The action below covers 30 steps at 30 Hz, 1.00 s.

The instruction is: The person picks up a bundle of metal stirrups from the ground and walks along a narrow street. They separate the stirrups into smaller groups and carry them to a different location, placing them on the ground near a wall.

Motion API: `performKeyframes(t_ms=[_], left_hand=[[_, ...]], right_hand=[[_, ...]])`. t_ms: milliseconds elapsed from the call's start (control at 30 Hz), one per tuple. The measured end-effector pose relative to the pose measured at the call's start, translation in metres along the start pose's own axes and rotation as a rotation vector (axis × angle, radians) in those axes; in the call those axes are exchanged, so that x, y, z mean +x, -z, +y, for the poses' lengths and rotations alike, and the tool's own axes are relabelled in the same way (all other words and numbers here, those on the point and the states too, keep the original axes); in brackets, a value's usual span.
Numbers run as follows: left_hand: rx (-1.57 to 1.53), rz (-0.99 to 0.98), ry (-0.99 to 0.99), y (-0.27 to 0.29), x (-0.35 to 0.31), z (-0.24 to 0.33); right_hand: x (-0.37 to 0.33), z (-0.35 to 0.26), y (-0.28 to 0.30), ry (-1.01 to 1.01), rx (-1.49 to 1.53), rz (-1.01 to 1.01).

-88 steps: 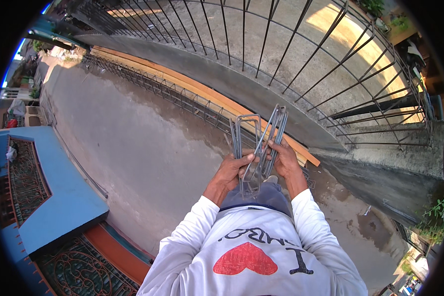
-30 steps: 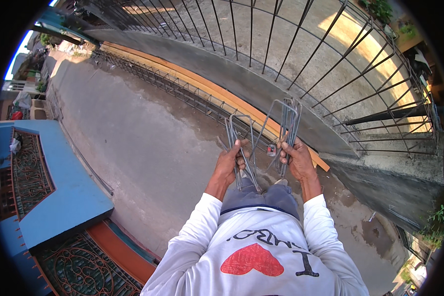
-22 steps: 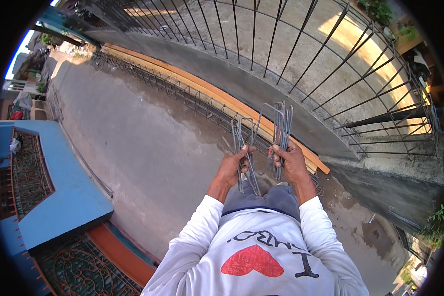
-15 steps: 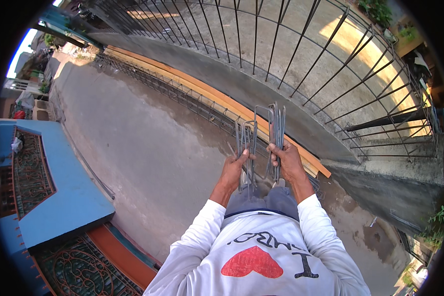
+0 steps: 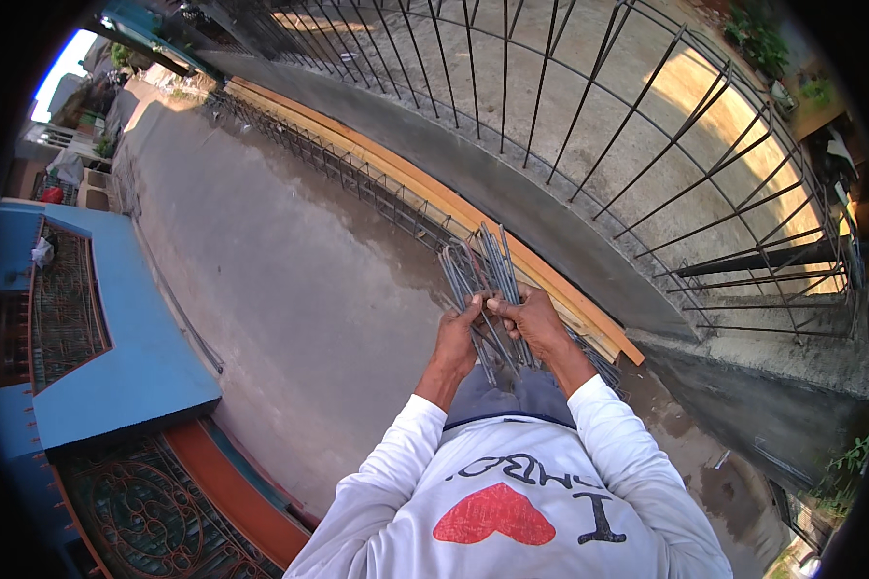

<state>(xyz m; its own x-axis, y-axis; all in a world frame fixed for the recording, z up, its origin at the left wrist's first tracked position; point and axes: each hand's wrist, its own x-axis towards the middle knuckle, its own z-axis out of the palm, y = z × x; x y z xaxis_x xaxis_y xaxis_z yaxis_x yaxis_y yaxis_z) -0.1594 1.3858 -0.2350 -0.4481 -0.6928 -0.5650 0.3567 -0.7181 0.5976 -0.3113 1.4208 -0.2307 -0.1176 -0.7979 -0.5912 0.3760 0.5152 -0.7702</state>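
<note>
Left hand: closed, fingers curled round the lower part of a bundle of bent steel wire stirrups. Right hand: closed likewise, thumb and fingers pinched on the same bundle, just beside the left hand and touching it at the fingertips. Exact count of stirrups in each grip not discernible; rods overlap.

Bundle held upright in front of the body, rounded top bends pointing away, lower ends running down between the two hands toward the grey shorts. Rods fanned slightly, leaning a little to the right.

Both forearms raised from the lower edge in long white sleeves, converging at the bundle, wrists near each other, elbows spread. White shirt with a red heart print visible below.

Beyond the hands: wet concrete ground, open to the left and ahead. Long rebar cage lying on the ground alongside orange-brown timber boards, running diagonally from upper left to just right of the hands. Behind the boards, a low concrete kerb carrying a black bar fence, closing off the right side. Left side bounded by a blue wall top with an ornamental iron gate below it. Widest free room between the blue wall and the rebar cage; boards and cage lie near the right hand.
</note>
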Motion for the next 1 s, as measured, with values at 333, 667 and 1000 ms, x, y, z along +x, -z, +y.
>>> performKeyframes(t_ms=[333, 667, 1000], left_hand=[[-0.176, -0.094, 0.032, -0.004, -0.006, -0.029], [-0.28, -0.035, -0.052, -0.013, -0.005, -0.045], [-0.236, 0.077, -0.039, -0.005, 0.005, -0.078]], right_hand=[[-0.006, -0.015, 0.022, -0.007, -0.168, -0.018], [-0.018, 0.016, 0.057, 0.286, -0.528, 0.01], [-0.059, -0.007, 0.061, 0.109, -0.321, -0.102]])
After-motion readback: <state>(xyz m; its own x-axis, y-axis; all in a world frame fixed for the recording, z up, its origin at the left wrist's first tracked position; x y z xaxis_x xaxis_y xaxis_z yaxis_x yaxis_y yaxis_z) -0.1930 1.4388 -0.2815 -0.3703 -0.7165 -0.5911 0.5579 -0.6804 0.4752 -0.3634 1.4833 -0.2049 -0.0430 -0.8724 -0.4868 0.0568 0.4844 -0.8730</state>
